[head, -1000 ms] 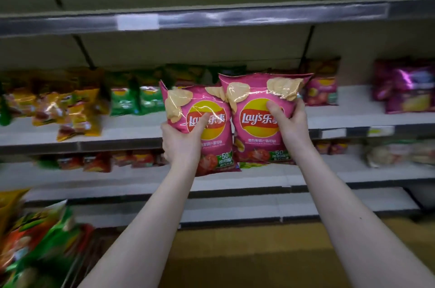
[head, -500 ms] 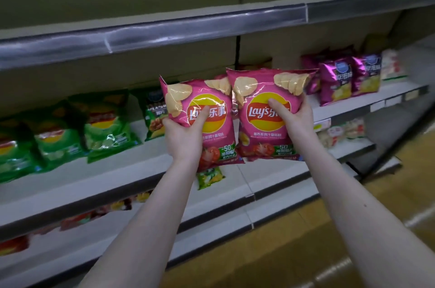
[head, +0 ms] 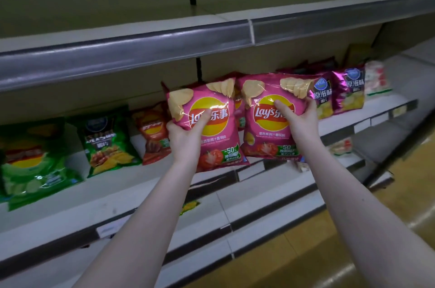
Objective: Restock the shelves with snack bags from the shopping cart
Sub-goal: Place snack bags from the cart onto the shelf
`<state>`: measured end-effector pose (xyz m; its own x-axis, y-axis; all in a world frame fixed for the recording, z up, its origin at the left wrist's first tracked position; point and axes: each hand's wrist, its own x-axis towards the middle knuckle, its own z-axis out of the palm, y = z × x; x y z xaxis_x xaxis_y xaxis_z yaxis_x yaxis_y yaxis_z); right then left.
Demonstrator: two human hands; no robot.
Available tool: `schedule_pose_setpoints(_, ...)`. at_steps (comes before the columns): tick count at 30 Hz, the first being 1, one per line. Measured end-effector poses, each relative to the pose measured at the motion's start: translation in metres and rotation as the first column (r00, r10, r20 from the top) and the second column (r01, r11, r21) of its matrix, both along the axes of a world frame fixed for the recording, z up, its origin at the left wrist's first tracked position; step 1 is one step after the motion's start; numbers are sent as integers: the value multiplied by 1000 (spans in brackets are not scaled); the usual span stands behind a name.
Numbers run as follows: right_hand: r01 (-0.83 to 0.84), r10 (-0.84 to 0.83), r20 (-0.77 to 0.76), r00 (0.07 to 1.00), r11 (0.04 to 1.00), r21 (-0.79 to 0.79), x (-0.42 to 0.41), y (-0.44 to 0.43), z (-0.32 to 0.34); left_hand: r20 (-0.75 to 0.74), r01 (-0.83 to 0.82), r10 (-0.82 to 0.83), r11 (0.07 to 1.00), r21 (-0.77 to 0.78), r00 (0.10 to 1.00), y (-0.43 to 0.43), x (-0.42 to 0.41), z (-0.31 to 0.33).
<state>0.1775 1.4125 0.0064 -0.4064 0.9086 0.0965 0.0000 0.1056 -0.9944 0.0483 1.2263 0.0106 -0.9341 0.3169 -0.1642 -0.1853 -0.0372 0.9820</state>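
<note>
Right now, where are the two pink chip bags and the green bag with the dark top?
Left pink bag [head: 221, 129], head view, on its yellow logo circle.
Right pink bag [head: 264, 122], head view, on its yellow logo circle.
Green bag [head: 108, 146], head view, middle of its front.

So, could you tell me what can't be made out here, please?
Head view:
- Rear bag: mostly hidden by left pink bag and right pink bag.
- Fingers of left hand and right hand: behind those bags.
- Shelf labels: too small.
- Leftmost green bag: blurred, cut by the edge.
</note>
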Motion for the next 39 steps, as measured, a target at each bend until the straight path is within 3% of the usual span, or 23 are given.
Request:
schedule_pose_setpoints(4, -65, 65, 12, 998, 998, -10, -6, 70, -6, 102, -35, 33, 999, 23, 994, 58, 9, -9)
schedule_pose_setpoints(10, -153, 154, 83, 985, 988, -19, -31, 154, -25, 53, -78, 79, 997, -26, 995, 125, 21, -16)
schedule_pose_setpoints(15, -225, 229, 128, 965, 973, -42, -66, 191, -43, 13, -154, 156, 982, -107, 988, 151, 12, -30)
schedule_pose_setpoints(21, -281, 284, 163, 945, 959, -41, -95, 214, -62, 82, -143, 158, 977, -160, 984, 170, -6, -47)
schedule_pose_setpoints(24, -297, 291, 251, 923, 955, -13, -107, 224, -69, 77, -127, 150, 961, -246, 986, 177, -8, -58)
schedule_pose_setpoints(28, -247, 183, 498, 847, 967, 64, -112, 235, -67, 119, -91, 120, 970, -224, 986, 184, -8, -62)
schedule_pose_setpoints(34, -234, 219, 407, 887, 972, -13, -108, 237, -75, 162, -93, 132, 969, -228, 978, 187, -7, -63)
schedule_pose_setpoints(39, -273, 234, 369, 900, 960, 57, -96, 230, -77, 178, -100, 140, 971, -217, 974, 190, -6, -63)
